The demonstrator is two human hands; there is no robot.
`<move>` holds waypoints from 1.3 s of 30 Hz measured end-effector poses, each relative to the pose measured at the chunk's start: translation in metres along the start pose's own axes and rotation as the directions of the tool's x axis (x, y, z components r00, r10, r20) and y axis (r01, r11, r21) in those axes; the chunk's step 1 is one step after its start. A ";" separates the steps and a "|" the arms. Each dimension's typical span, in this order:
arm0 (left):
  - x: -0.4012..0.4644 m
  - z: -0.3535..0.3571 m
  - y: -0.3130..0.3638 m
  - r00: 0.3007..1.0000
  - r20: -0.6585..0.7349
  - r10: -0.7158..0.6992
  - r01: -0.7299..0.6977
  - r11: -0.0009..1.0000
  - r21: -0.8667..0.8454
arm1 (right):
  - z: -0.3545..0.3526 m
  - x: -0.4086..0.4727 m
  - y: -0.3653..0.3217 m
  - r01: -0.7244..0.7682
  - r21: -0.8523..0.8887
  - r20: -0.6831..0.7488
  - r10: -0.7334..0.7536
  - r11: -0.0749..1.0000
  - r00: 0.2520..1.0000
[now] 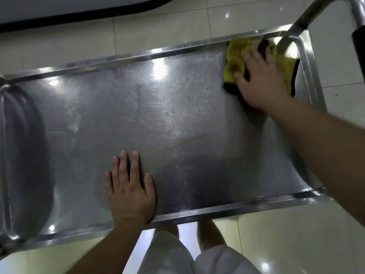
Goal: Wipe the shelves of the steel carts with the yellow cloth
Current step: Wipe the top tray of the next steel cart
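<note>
The top shelf of a steel cart (177,123) fills most of the view, a shiny tray with a raised rim. A yellow cloth with a dark edge (236,62) lies crumpled in the shelf's far right corner. My right hand (262,80) presses flat on the cloth, fingers spread toward the far rim. My left hand (130,186) rests palm down on the bare steel near the front rim, fingers apart, holding nothing.
The cart's steel handle with a black grip (357,38) rises at the far right. A rounded steel bar (11,155) runs along the left end. Pale glossy floor tiles (158,28) surround the cart. A dark-edged mat (59,12) lies at the top left.
</note>
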State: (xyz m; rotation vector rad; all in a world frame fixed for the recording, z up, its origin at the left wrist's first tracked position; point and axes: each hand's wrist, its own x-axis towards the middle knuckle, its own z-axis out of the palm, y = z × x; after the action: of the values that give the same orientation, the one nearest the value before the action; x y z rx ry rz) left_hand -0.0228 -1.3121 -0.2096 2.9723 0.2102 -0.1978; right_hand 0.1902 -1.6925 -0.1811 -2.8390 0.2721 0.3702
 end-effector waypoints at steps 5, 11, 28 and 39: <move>-0.001 0.000 0.002 1.000 -0.001 -0.008 0.008 1.000 -0.003 | 0.054 -0.221 0.011 0.141 -0.043 0.059 -0.138 0.989 0.989; 0.000 0.000 0.001 1.000 0.022 -0.002 0.001 1.000 0.010 | 0.070 -0.283 -0.004 0.176 -0.067 0.176 -0.162 0.982 0.971; 0.000 -0.001 0.000 1.000 0.016 0.014 -0.014 1.000 -0.006 | 0.038 -0.032 -0.115 0.131 -0.019 0.030 -0.130 0.991 0.991; 0.000 0.001 -0.001 1.000 -0.007 0.009 -0.009 1.000 -0.021 | 0.104 -0.270 -0.108 0.333 -0.012 0.089 -0.331 0.943 0.939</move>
State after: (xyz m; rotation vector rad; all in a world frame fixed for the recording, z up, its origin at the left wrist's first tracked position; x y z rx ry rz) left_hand -0.0234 -1.3117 -0.2111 2.9527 0.1982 -0.1831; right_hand -0.0664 -1.5198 -0.1786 -2.8138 -0.2307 0.4222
